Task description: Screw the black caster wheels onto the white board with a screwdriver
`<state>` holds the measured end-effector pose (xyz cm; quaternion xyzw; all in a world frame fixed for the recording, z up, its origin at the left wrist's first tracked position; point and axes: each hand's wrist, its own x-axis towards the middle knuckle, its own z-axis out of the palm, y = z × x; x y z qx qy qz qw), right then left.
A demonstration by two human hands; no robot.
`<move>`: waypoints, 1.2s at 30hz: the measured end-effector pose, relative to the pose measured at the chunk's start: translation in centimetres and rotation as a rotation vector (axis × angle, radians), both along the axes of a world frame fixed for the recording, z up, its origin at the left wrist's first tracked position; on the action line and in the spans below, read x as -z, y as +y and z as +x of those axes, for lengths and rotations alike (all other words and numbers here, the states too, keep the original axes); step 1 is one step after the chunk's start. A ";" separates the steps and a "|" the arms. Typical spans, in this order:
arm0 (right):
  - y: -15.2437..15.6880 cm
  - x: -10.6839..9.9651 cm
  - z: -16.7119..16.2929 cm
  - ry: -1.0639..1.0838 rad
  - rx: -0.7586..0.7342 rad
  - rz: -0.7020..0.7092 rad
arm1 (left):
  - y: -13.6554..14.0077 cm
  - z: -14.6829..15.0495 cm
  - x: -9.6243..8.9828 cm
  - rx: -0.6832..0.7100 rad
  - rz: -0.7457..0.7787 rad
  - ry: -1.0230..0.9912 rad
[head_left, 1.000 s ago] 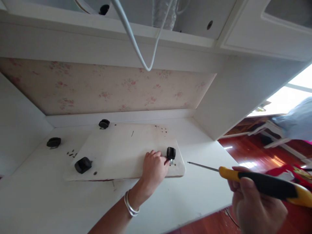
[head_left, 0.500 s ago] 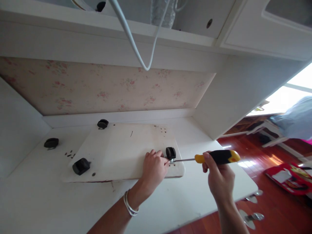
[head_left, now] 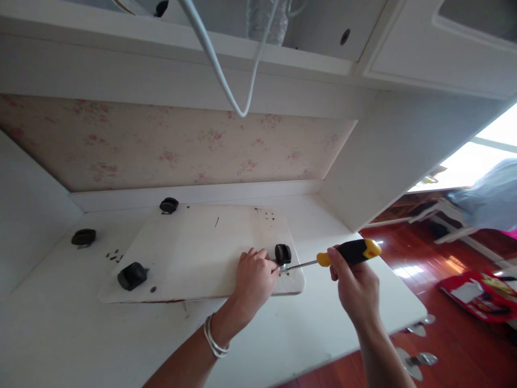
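Observation:
A white board (head_left: 202, 248) lies on the white desktop, with casters and small holes on its face. My left hand (head_left: 257, 276), with bangles at the wrist, rests on the board's right part. Its bent fingers pinch the metal base of a black caster (head_left: 283, 253). My right hand (head_left: 358, 285) is wrapped round a yellow and black screwdriver (head_left: 353, 251). The screwdriver's shaft slants slightly down to the left, its tip at the caster's base beside my left fingertips. Any screw there is too small to make out. Another caster (head_left: 132, 276) stands at the board's left end.
Loose casters lie at the back left, one on the desktop (head_left: 83, 237), one by the board's far corner (head_left: 168, 205). Several small screws (head_left: 114, 255) are scattered nearby. A white cable (head_left: 242, 110) hangs from the shelf overhead. A red item (head_left: 480, 296) is on the wooden floor.
The screwdriver's handle has swung left and a little up, so the shaft tilts more steeply. My right hand has moved with it. The left hand stays at the caster.

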<state>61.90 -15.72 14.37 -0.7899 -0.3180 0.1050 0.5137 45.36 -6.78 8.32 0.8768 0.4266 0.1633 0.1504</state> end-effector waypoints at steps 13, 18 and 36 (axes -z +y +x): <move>0.7 -1.0 0.0 -0.051 -0.072 -0.018 | -0.3 -0.3 0.1 0.038 -0.023 -0.018; 0.6 -0.6 0.4 -0.132 -0.092 -0.009 | -0.6 -0.2 0.1 0.039 -0.022 -0.018; 1.1 -1.6 -0.1 -0.448 -0.387 -0.062 | -1.1 -0.5 -0.7 0.048 -0.031 -0.010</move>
